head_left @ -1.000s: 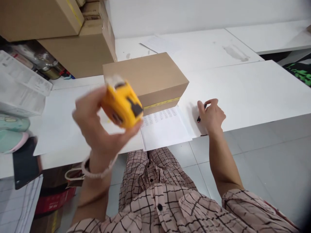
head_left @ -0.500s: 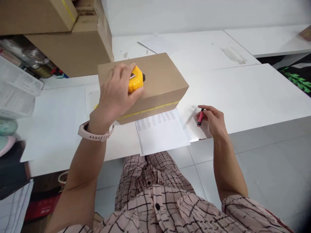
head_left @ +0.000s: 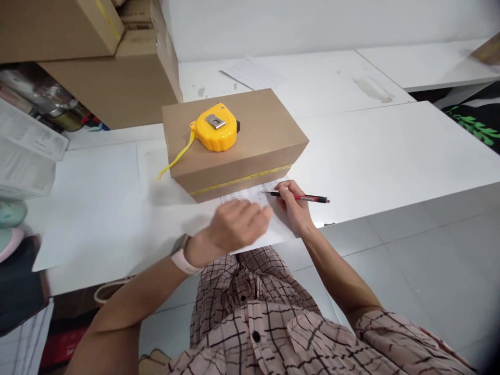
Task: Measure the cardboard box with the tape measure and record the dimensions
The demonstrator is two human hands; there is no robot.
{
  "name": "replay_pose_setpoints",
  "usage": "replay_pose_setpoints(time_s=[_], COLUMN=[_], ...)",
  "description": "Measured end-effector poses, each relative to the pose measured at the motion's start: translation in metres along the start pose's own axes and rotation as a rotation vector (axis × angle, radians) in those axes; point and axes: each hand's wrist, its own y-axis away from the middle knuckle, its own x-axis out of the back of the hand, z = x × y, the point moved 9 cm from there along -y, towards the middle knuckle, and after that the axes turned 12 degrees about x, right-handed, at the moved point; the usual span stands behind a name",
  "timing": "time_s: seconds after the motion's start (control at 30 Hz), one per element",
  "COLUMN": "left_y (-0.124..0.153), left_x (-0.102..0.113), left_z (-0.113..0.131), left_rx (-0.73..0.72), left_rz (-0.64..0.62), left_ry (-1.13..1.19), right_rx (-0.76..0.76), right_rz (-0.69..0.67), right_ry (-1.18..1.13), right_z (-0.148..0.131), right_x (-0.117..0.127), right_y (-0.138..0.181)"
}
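A yellow tape measure (head_left: 215, 133) lies on top of a closed brown cardboard box (head_left: 258, 140) on the white table (head_left: 390, 151); its yellow cord hangs over the box's left side. In front of the box lies a printed sheet (head_left: 253, 198). My right hand (head_left: 292, 205) holds a red pen (head_left: 302, 197) with its tip on that sheet. My left hand (head_left: 238, 225) hovers over the sheet's near part, empty, its fingers loosely curled and motion-blurred.
Large cardboard boxes (head_left: 97, 57) are stacked at the back left. Papers (head_left: 23, 151), a mint-green object (head_left: 10, 213) and a dark item (head_left: 19, 286) sit at the left edge. A blank white sheet (head_left: 89, 203) lies left of the box. A loose paper (head_left: 253, 73) lies farther back.
My left hand set the tape measure on the box, let go and came back over the sheet. My right hand took up the pen and moved left onto the sheet.
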Motion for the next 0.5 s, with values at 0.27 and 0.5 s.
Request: replay_pose_setpoints(time_s=[0.27, 0.5], left_y=[0.036, 0.025], left_x=[-0.058, -0.065], left_z=[0.024, 0.027], left_rx=[0.039, 0.000], left_rz=[-0.422, -0.439], left_ry=[-0.016, -0.067], right_rx=[-0.016, -0.004], right_rz=[-0.059, -0.092], right_ry=[0.082, 0.116], right_z=[0.006, 0.007], right_x=[-0.006, -0.013], right_y=[-0.005, -0.008])
